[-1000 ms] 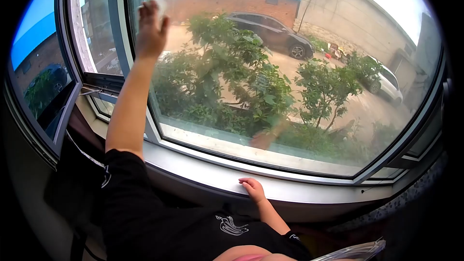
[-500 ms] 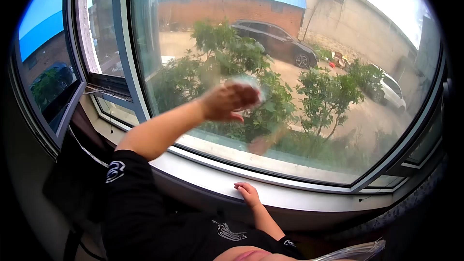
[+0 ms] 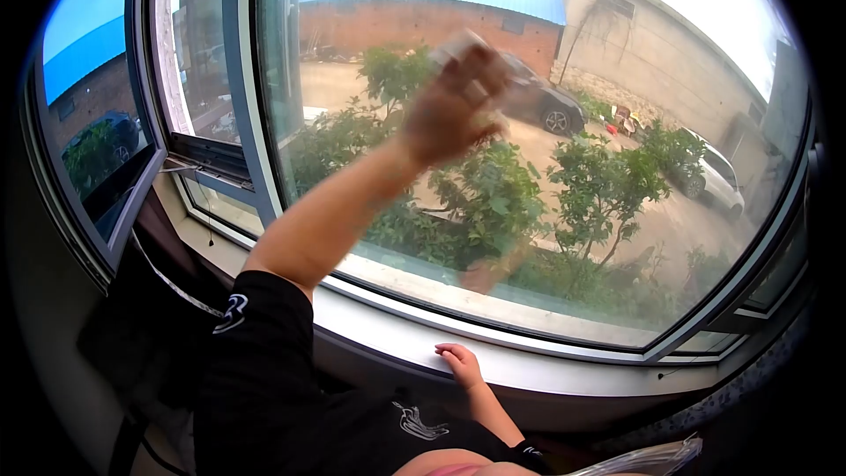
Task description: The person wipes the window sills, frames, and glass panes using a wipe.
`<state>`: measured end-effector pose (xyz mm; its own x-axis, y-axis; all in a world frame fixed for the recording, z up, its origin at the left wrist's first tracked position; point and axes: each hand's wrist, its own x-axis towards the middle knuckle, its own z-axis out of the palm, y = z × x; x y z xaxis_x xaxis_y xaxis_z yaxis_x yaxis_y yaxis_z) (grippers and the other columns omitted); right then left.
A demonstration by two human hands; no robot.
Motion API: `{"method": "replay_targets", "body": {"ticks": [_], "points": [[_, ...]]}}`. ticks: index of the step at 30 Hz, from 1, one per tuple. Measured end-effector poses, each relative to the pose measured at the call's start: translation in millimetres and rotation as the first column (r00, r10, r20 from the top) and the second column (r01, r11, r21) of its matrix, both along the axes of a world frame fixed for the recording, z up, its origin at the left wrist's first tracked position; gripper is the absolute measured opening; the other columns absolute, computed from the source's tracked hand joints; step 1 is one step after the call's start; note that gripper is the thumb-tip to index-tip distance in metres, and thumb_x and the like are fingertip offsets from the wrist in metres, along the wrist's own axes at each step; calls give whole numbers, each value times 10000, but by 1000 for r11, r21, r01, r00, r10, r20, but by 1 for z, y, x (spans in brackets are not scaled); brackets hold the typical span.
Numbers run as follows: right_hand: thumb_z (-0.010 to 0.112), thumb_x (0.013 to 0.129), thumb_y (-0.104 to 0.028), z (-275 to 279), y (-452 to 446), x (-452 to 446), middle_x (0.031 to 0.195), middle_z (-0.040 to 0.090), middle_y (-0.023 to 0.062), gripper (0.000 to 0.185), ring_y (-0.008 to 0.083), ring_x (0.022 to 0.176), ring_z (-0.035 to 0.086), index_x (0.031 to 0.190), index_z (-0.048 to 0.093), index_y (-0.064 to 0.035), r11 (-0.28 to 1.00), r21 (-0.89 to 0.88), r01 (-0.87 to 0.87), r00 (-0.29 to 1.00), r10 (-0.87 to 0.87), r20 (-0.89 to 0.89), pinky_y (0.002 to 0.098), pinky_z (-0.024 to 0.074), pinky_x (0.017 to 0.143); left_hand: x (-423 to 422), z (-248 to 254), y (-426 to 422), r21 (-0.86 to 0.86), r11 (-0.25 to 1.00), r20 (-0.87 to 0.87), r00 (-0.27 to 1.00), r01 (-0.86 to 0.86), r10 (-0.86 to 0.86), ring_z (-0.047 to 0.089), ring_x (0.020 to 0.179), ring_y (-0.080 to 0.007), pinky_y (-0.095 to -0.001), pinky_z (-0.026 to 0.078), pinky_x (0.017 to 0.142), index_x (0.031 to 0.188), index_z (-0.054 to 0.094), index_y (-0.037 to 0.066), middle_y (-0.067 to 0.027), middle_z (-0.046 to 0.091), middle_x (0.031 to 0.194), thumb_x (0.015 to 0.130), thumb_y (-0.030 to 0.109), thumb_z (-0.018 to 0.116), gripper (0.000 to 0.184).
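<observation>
My left hand [image 3: 458, 101] is raised against the large window pane [image 3: 379, 238], its fingers smeared by motion. Under the fingers shows a pale, whitish cloth [image 3: 464, 38], pressed to the glass and mostly hidden by the hand. Low on the right, my right hand [image 3: 462, 366] rests on the white windowsill [image 3: 379, 335] with nothing seen in it. Its fingers are loosely bent and slightly apart. A faint reflection of a hand shows low in the pane.
On the left, a hinged window sash [image 3: 106, 150] stands swung inward beside the grey frame [image 3: 242, 79]. Outside are green shrubs [image 3: 590, 176], a dark car [image 3: 538, 101], a white car [image 3: 714, 176] and a brick building [image 3: 405, 22]. Clear plastic [image 3: 652, 458] shows at the bottom edge.
My left hand has moved up and slightly right across the glass with the cloth. My right hand stays on the sill. The view has shifted slightly.
</observation>
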<state>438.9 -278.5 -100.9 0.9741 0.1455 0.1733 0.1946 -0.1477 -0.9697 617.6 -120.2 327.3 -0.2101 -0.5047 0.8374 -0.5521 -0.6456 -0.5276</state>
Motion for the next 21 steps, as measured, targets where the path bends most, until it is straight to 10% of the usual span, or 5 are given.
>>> {"method": "replay_targets", "body": {"ticks": [6, 10, 13, 16, 21], "points": [[531, 861, -148, -7, 2, -1, 966, 655, 114, 253, 201, 929, 614, 1036, 641, -2, 999, -16, 48, 999, -48, 1, 296, 455, 850, -6, -136, 1, 701, 705, -133, 991, 112, -26, 119, 1404, -233, -360, 26, 1152, 1427, 269, 123, -68, 207, 1504, 891, 628, 254, 737], [549, 849, -131, -5, 0, -3, 938, 657, 109, 228, 197, 913, 614, 1008, 650, -3, 996, -30, 88, 996, -88, 26, 292, 459, 838, 13, -67, 66, 767, 638, 34, 997, -69, 68, 159, 1394, -194, -346, -3, 1153, 1443, 226, 242, 17, 253, 1492, 914, 580, 310, 633], [551, 839, -119, -4, -1, -1, 920, 661, 99, 211, 197, 894, 617, 985, 656, -8, 993, -61, 97, 995, -95, 36, 292, 464, 823, 35, 10, 135, 278, 939, 43, 979, -203, 200, 160, 1394, -243, -370, 109, 1151, 1441, 242, 214, -67, 224, 1493, 891, 579, 367, 672], [547, 833, -122, -1, -1, -3, 907, 665, 101, 209, 204, 880, 621, 972, 659, -13, 990, -104, 98, 995, -94, 46, 298, 467, 812, 63, 55, 216, -346, 860, -341, 904, -375, 257, 108, 1401, -304, -401, 105, 1144, 1465, 129, 125, -175, 112, 1510, 911, 574, 340, 745], [547, 819, -133, 4, 1, -4, 880, 668, 109, 206, 226, 855, 626, 945, 665, -21, 976, -178, 122, 990, -107, 93, 312, 474, 787, 69, -23, 216, -326, 857, -376, 886, -400, 270, -73, 1393, -345, -392, -10, 1141, 1436, -75, 21, -184, -101, 1504, 918, 599, 191, 821]]}}
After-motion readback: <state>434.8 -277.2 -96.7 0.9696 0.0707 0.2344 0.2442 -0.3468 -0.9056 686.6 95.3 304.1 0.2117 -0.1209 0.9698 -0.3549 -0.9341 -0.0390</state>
